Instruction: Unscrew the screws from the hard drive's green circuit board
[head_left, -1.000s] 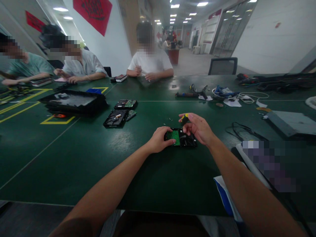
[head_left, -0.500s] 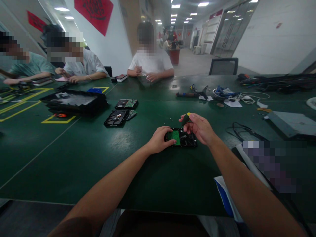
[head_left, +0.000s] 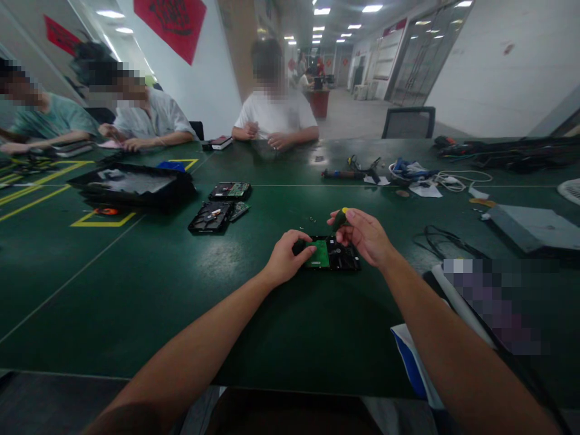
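Observation:
A hard drive (head_left: 343, 256) with a green circuit board (head_left: 318, 254) lies flat on the table in front of me. At its left end is my left hand (head_left: 286, 258), thumb and fingers apart, the thumb tip over the edge of the board. My right hand (head_left: 368, 237) is closed on a screwdriver (head_left: 339, 220) with a dark green handle and a yellow end, held tilted above the drive's right part. The screwdriver's tip is hidden behind the fingers. Several tiny screws (head_left: 312, 219) lie on the table just beyond the drive.
Two more hard drives (head_left: 209, 216) lie to the left, with a loose circuit board (head_left: 239, 210) beside one. Further left stands a black tray (head_left: 136, 187). A grey metal box (head_left: 534, 226), cables (head_left: 446, 238) and a blue-white cloth (head_left: 410, 356) are at right. Several people sit across the table.
My left hand has drawn back slightly to the left, its fingers loosening from the drive and uncovering more of the green board. My right hand and the screwdriver have barely moved.

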### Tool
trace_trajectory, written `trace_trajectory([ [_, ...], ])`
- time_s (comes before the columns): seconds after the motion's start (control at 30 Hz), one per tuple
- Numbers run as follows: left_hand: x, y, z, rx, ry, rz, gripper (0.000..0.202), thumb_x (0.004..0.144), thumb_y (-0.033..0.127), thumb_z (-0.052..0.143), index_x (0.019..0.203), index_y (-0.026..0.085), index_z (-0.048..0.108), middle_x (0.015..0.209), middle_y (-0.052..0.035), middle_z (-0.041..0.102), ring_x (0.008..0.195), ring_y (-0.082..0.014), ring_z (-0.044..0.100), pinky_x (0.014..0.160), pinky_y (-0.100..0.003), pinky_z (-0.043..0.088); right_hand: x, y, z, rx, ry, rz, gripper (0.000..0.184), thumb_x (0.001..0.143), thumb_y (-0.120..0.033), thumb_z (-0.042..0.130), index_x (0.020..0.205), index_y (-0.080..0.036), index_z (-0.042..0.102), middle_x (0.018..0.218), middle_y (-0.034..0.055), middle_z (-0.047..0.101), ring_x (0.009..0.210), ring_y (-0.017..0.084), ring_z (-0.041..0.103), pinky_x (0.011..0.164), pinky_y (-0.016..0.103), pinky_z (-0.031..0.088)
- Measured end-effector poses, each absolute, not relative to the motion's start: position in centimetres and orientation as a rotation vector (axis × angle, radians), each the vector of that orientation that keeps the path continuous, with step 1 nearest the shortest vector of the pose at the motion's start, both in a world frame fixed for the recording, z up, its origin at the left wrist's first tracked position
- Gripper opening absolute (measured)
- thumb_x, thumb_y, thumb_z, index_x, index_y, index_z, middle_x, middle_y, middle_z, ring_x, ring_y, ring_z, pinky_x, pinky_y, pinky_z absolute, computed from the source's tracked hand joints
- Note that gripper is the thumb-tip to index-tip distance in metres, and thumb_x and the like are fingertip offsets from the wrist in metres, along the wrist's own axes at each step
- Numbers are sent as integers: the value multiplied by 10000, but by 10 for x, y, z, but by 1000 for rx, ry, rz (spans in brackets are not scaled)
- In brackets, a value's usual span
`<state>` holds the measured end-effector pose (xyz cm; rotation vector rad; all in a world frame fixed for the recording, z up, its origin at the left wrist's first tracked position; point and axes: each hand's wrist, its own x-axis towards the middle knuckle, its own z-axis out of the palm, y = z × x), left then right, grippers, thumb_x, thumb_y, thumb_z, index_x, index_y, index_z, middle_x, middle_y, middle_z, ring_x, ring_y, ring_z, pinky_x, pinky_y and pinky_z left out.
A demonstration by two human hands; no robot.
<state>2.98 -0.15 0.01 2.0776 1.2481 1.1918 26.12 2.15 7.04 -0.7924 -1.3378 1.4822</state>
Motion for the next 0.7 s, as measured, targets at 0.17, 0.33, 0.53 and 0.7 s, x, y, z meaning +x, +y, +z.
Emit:
trace_trajectory([
  [0.17, 28, 1, 0, 2120, 1236, 1193, 119, 1003, 248, 582, 958, 213, 686, 1009, -53, 695, 1000, -212, 635, 925, -406, 524, 261, 21, 71, -795, -1335, 1477, 314, 926, -491, 656, 1075, -219, 707, 1132, 96, 733, 633, 119, 618, 500, 262, 419],
  [0.33, 24, -8, 12, 2326, 1128, 1095, 202, 949, 284, 667, 1147, 242, 664, 1167, -64, 692, 1157, -250, 595, 1028, -463, 489, 261, 22, 70, -777, -1326, 1489, 303, 933, -473, 656, 1077, -213, 713, 1126, 95, 732, 632, 113, 619, 508, 255, 420],
  [0.53, 21, -11, 13, 2374, 1091, 920, 479, 893, 409, 736, 1321, 242, 597, 1297, -100, 649, 1257, -302, 531, 1092, -517, 437, 261, 22, 68, -767, -1335, 1483, 325, 918, -497, 668, 1073, -216, 716, 1110, 88, 738, 627, 112, 617, 501, 253, 428],
  [0.7, 21, -6, 13, 2398, 1060, 860, 447, 905, 416, 724, 1304, 246, 613, 1331, -100, 631, 1282, -302, 516, 1114, -516, 405, 260, 22, 68, -768, -1339, 1481, 361, 897, -533, 682, 1056, -211, 721, 1077, 80, 745, 614, 108, 611, 492, 244, 422],
])
